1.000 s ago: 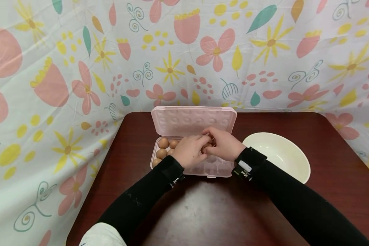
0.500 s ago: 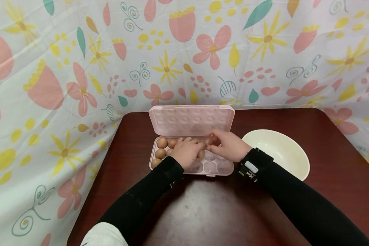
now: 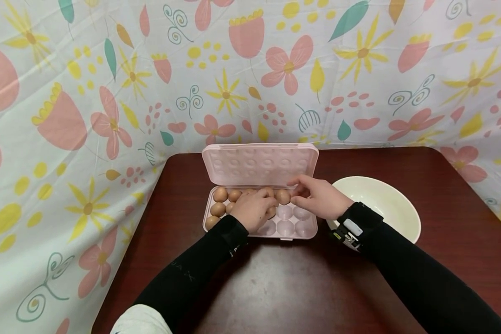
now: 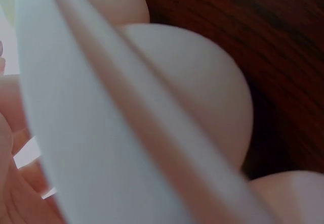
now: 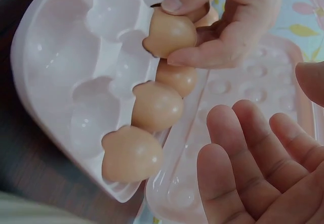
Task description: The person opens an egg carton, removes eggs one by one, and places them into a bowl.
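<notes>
A pink egg box (image 3: 275, 234) stands open on the table, with brown eggs (image 3: 220, 194) in its left part and along its back row. My left hand (image 3: 252, 209) reaches over the middle of the box. In the right wrist view, the left thumb and a finger pinch an egg (image 5: 172, 34). My right hand (image 3: 323, 199) hovers over the back right of the box, fingers apart and holding nothing. Just left of its fingertips sits another egg (image 3: 282, 196). The left wrist view is mostly filled by the box's blurred, rounded underside (image 4: 202, 87).
The box's lid (image 3: 260, 164) leans back behind the eggs. A cream oval bowl (image 3: 384, 208) stands to the right, partly behind my right wrist. Both rest on a dark red-brown table (image 3: 275, 287). A flowered cloth (image 3: 250, 83) hangs behind and at the left.
My right hand has drawn away to the right from beside the left hand, uncovering an egg in the back row. My left hand stays over the box's middle.
</notes>
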A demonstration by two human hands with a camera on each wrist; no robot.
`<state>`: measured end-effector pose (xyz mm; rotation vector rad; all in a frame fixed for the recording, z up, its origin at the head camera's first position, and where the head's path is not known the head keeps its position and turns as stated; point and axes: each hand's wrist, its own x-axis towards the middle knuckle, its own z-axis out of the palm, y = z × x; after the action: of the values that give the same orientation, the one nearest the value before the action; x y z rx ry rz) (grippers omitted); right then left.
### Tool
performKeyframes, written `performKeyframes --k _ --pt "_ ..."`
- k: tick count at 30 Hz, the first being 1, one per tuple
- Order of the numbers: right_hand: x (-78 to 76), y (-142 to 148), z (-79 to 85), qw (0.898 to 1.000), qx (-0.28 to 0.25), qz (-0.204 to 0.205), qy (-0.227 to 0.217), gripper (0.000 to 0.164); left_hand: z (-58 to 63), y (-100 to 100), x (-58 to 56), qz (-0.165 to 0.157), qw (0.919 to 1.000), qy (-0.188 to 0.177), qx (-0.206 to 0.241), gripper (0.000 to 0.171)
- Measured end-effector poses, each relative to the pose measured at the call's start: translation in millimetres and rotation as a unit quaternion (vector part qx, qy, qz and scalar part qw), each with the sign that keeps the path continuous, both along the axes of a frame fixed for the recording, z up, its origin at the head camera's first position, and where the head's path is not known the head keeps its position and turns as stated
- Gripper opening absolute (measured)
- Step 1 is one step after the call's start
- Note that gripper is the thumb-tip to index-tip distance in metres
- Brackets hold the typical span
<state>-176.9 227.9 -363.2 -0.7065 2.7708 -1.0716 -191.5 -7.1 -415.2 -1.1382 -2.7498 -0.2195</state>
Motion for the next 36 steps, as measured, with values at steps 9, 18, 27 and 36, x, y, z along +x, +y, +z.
performKeyframes --k 9,18,27,36 --pt "4.5 31 8.5 0.999 0.051 -0.009 -0.003 0.025 3.2 7 3.6 0.024 0.9997 0.007 -0.008 0.027" --pt "10.7 87 6.8 0.989 0.146 -0.021 0.031 0.02 13.7 23 7.5 -0.012 0.9998 -0.017 -0.005 0.036" --pt "24.9 116 -0.3 0.984 0.178 -0.02 0.021 0.019 23.1 49 14.3 -0.049 0.9988 -0.008 0.001 0.035" --pt "36.2 124 1.2 0.978 0.209 -0.001 -0.017 0.018 27.3 67 20.0 -0.08 0.9967 0.005 0.01 0.037"
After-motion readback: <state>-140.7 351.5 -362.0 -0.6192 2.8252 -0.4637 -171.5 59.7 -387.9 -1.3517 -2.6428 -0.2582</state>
